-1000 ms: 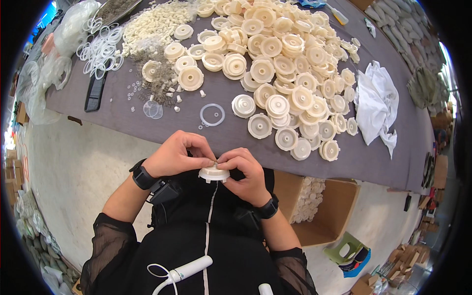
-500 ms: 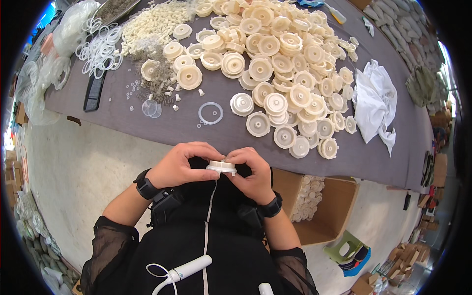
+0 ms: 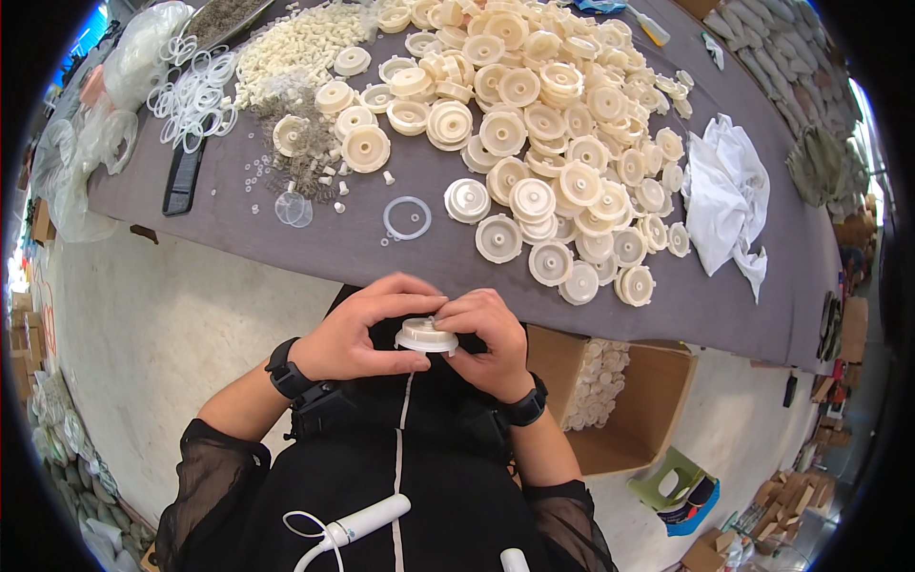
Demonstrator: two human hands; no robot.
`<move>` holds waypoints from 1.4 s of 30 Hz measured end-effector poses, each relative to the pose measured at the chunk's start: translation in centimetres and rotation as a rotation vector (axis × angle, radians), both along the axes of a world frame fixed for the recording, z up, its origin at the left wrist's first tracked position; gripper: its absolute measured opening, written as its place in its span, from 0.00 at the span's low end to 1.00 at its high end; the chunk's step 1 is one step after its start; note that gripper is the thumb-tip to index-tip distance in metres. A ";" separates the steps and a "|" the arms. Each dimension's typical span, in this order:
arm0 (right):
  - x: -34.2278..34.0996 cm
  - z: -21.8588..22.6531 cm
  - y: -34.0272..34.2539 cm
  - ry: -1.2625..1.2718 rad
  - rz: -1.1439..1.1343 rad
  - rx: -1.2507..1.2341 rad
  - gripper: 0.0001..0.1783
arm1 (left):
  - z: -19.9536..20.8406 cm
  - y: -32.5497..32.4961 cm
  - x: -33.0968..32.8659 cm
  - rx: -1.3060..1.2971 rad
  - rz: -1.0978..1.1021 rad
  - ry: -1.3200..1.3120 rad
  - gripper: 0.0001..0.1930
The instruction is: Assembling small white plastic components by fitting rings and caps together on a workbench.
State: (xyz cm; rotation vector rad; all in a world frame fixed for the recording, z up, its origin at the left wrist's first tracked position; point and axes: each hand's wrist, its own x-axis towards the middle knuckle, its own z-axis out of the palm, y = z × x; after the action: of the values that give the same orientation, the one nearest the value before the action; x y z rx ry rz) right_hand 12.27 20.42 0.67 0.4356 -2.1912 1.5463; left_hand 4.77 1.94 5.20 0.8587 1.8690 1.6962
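Just off the table's near edge, a round cream-and-white plastic cap (image 3: 426,337) is held level between both hands. My left hand (image 3: 357,329) curls round its left side, the thumb below its rim and the fingers arched over the top, slightly blurred. On the other side my right hand (image 3: 488,343) grips the cap, its thumb at the lower rim and fingertips pressed on its top. Anything small under those fingertips is hidden. Similar cream caps (image 3: 579,181) form a large heap on the table, some lying loose along its near side.
On the grey tablecloth (image 3: 315,253) lie a translucent ring (image 3: 407,218), a tangle of white rings (image 3: 195,100), small cream plugs (image 3: 295,52), fine springs (image 3: 310,143), a black phone (image 3: 181,181) and a white cloth (image 3: 726,195). Below right stands a cardboard box (image 3: 643,400) holding pale round parts.
The cap has come slightly lower and closer to me. My left fingers have lifted a little and its thumb has slid lower; my right hand stays on the cap.
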 end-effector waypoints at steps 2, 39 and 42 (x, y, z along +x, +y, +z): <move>0.1 0.1 0.1 0.002 -0.006 0.011 0.21 | -1.4 -0.6 0.0 -0.076 -0.051 0.091 0.21; -3.3 -0.4 4.2 -0.132 -0.478 0.261 0.08 | -5.0 1.1 -7.3 -0.445 0.287 0.654 0.10; -6.2 -1.2 2.1 -0.083 -0.285 0.379 0.10 | -4.9 0.3 -8.8 -0.481 0.417 0.667 0.09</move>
State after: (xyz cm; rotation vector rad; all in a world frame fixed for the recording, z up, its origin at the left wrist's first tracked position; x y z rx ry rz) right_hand 6.04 22.48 -0.54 0.1589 -2.4900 1.0193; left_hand -4.00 2.29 0.32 0.9403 2.9159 1.1186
